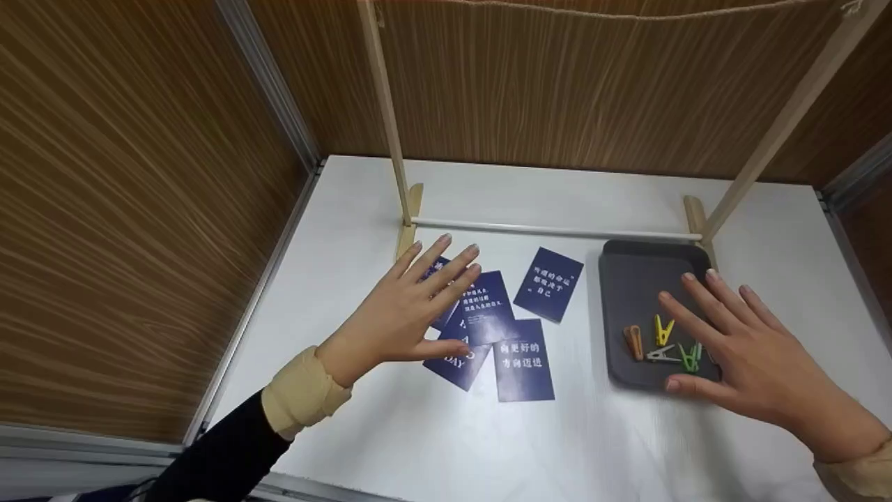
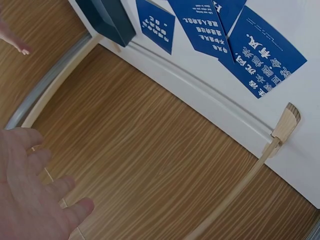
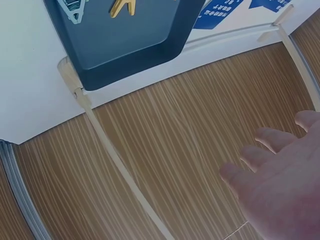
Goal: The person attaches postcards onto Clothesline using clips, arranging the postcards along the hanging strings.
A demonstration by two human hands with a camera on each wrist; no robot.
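Left hand [image 1: 408, 314] hovers flat, fingers spread, over blue cards [image 1: 488, 328]; right hand [image 1: 739, 348], fingers likewise spread, over grey tray [image 1: 631, 275] holding coloured clothespins [image 1: 662, 341]; neither grips anything.

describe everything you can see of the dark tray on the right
The dark tray is a shallow, dark grey rectangle with rounded corners and a low raised rim, plastic by its look. It lies flat on the white table, its far edge close to the wooden rack's foot. Inside lie four clothes pegs: orange, yellow, grey and green. The right hand, fingers spread, is over its near right part; whether it touches is unclear.
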